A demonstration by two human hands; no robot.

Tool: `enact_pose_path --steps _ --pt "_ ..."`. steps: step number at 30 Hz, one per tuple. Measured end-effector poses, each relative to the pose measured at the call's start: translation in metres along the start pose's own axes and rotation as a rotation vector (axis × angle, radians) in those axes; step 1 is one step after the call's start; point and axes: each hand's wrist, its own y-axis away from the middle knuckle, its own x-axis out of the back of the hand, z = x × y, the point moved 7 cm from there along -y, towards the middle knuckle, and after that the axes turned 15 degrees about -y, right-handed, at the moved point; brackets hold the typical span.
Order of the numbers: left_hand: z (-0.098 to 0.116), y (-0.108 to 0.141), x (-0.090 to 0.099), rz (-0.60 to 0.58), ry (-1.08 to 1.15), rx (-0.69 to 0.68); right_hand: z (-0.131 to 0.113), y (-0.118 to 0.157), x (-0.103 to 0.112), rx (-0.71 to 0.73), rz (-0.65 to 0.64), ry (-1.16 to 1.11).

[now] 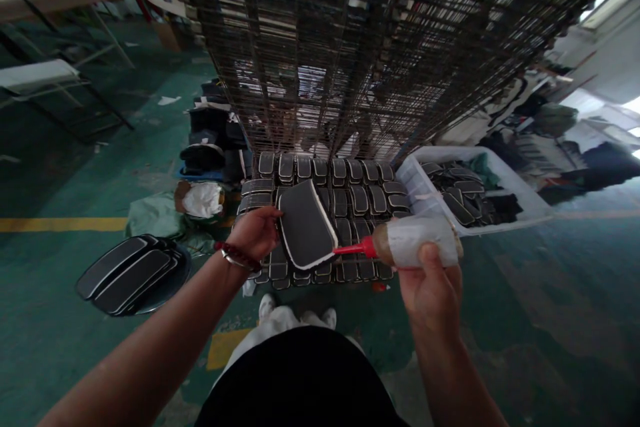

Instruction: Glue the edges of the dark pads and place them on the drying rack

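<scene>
My left hand [256, 235] is closed on the left edge of a dark, flat panel [306, 227] with rounded lower corners. A white line runs along the panel's right and bottom edges. In my right hand [434, 290] is a squeeze bottle [417, 240], lying almost level, with a whitish wrap round its body. Its red nozzle [353, 249] points left, and the tip meets or nearly meets the panel's lower right edge. Beneath the panel, rows of similar pale-edged dark pieces [360, 200] lie on a rack shelf.
A tall wire rack [320, 53] rises directly ahead. To the right, a white bin [520, 223] holds loose dark pieces. On the left, a round stool [183, 273] carries several dark panels [135, 273], near a green sack [155, 210]. Dark bundles [207, 133] are stacked beside the rack.
</scene>
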Motion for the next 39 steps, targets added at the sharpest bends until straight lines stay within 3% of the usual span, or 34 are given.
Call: enact_pose_path --steps 6,14,23,33,36,39 --pt "-0.012 -0.001 -0.008 0.003 0.124 0.058 -0.006 -0.016 -0.002 0.082 -0.001 -0.053" --pt "-0.025 -0.003 -0.016 0.072 0.251 0.056 0.000 -0.004 0.011 0.196 0.066 -0.033" --pt "-0.027 -0.007 -0.019 0.148 0.294 0.070 0.025 0.023 0.022 0.065 0.066 -0.032" --pt "-0.027 -0.004 -0.023 0.106 0.271 0.090 0.002 -0.016 0.019 0.225 0.094 -0.070" --pt "-0.027 -0.005 -0.022 0.105 0.264 0.086 0.007 -0.011 0.022 0.189 0.107 -0.091" --pt "-0.026 -0.012 -0.017 0.129 0.287 0.080 0.025 0.001 0.024 0.025 0.135 -0.149"
